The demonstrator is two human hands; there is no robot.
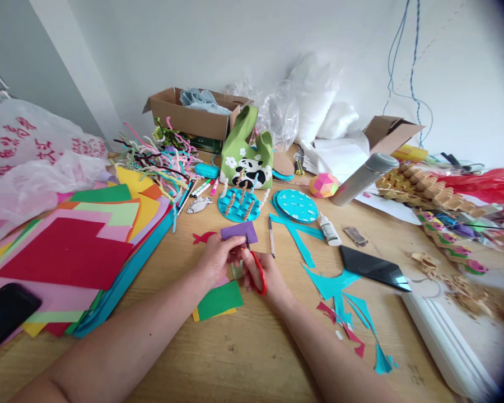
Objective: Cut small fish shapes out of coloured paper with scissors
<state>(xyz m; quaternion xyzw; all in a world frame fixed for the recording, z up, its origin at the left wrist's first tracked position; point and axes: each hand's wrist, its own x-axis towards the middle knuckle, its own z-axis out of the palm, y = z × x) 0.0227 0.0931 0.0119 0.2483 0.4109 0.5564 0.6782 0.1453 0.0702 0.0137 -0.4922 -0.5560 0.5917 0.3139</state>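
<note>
My left hand (219,258) pinches the lower edge of a purple piece of paper (239,230). My right hand (264,275) is closed on red-handled scissors (259,276), whose blades meet the purple piece near its bottom edge. Just left of the purple piece, a red fish shape (203,238) lies partly behind my left hand. Green paper (220,299) with yellow beneath it rests on the table below my hands. A grey pen (271,236) lies right of the purple piece. Behind it stands a blue disc with loops and twisted sticks (238,206).
Stacked coloured sheets (69,246) and a black phone (10,313) lie left. To the right are blue scraps (331,284), a glue bottle (329,230), a black device (373,267) and a grey flask (363,179). A green panda bag (247,159) stands behind.
</note>
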